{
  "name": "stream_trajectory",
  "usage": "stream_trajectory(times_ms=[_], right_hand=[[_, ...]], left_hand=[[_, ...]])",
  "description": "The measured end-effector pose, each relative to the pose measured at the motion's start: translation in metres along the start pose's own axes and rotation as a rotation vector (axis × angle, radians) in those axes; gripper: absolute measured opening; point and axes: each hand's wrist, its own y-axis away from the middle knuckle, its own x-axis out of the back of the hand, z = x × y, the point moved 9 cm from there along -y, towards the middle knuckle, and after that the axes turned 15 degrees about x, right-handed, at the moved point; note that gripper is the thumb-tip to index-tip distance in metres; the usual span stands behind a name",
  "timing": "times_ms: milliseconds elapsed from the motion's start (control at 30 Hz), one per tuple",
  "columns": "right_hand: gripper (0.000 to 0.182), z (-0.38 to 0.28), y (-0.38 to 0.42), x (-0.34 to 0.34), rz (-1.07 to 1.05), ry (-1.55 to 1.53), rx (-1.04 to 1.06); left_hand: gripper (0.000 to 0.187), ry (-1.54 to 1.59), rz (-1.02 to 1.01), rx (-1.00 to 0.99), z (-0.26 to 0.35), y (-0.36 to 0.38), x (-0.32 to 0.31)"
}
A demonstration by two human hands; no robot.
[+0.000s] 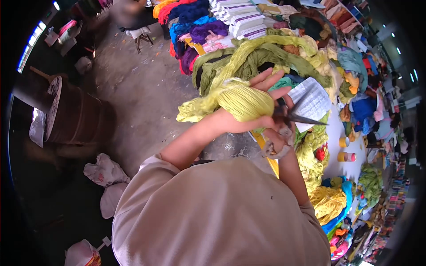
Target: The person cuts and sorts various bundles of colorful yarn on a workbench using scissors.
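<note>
A skein of yellow-green yarn (244,101) lies across the palm of my left hand (270,82), with the thumb along its near side and the fingers reaching past it. Its loose end hangs to the left over the floor. My right hand (277,139) is closed around dark scissors (306,119), whose blades point right, close beside the skein. A pale wrapping covers part of that hand. Underneath, long olive-green hanks (266,60) stretch over the table edge. A white sheet of paper with writing (313,99) lies just behind the scissors.
Stacked white booklets (239,17) and red, blue and purple yarn (195,22) fill the table's far end. Gold yarn (328,204) and small spools (346,157) lie to the right. A rusty drum (80,115) and white sacks (106,170) stand on the left. Another person (131,13) is at the back.
</note>
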Motion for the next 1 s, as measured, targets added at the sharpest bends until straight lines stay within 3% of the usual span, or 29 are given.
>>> stream_trajectory(times_ms=[67,100,167,200,233,300,333,367,433,467,533,633,733,767,833,867,933,1000], right_hand=[[0.105,0.011,0.000,-0.009,-0.073,0.209,0.070],[0.102,0.032,0.010,0.002,0.108,0.031,-0.230],[0.095,0.019,-0.007,-0.009,0.012,0.089,-0.281],[0.088,0.005,-0.014,0.009,-0.084,0.318,-0.049],[0.084,-0.004,-0.018,0.002,-0.032,0.221,-0.108],[0.084,-0.013,-0.017,0.008,-0.029,0.310,-0.116],[0.084,-0.016,-0.017,0.014,-0.024,0.397,-0.122],[0.081,-0.022,-0.020,0.008,-0.146,0.473,0.028],[0.078,-0.020,-0.017,-0.004,-0.286,0.622,0.061],[0.077,-0.012,-0.016,-0.017,-0.367,0.659,-0.115],[0.080,-0.006,-0.018,-0.029,-0.414,0.662,0.035],[0.077,-0.018,-0.028,-0.025,-0.191,0.555,0.132],[0.060,-0.034,-0.038,-0.049,-0.180,0.523,0.219],[0.066,-0.036,-0.040,-0.057,-0.292,0.745,0.339],[0.062,-0.035,-0.045,-0.056,-0.240,0.802,0.369],[0.056,-0.026,-0.044,-0.047,-0.118,0.678,0.128],[0.052,-0.021,-0.043,-0.032,0.102,0.409,-0.032],[0.054,-0.018,-0.043,-0.020,0.228,0.170,-0.040]], left_hand=[[0.087,-0.260,0.066,0.015,0.013,-0.003,0.006],[0.087,-0.368,0.075,-0.006,0.013,0.000,0.013],[0.088,-0.483,0.092,-0.029,0.003,0.008,0.039],[0.091,-0.747,0.078,-0.033,-0.012,0.016,0.044],[0.095,-1.008,0.059,-0.037,-0.027,0.027,0.046],[0.100,-0.217,0.102,0.118,-0.047,0.049,0.080],[0.106,0.392,0.216,0.261,-0.055,0.056,0.089],[0.104,0.735,0.251,0.269,-0.069,0.062,0.094],[0.095,1.448,0.354,0.278,-0.077,0.064,0.089],[0.090,1.528,0.293,0.221,-0.061,0.057,0.079],[0.083,1.632,0.191,0.119,-0.038,0.042,0.065],[0.082,1.844,0.191,0.039,-0.036,0.027,0.049],[0.084,2.014,0.121,0.025,-0.035,0.021,0.035],[0.084,2.011,0.099,0.050,-0.035,0.020,0.030],[0.083,1.897,0.222,0.203,-0.049,0.026,0.025],[0.079,1.869,0.322,0.266,-0.059,0.030,0.026],[0.074,1.917,0.222,0.198,-0.057,0.031,0.031],[0.068,1.927,0.208,0.191,-0.058,0.032,0.038]])
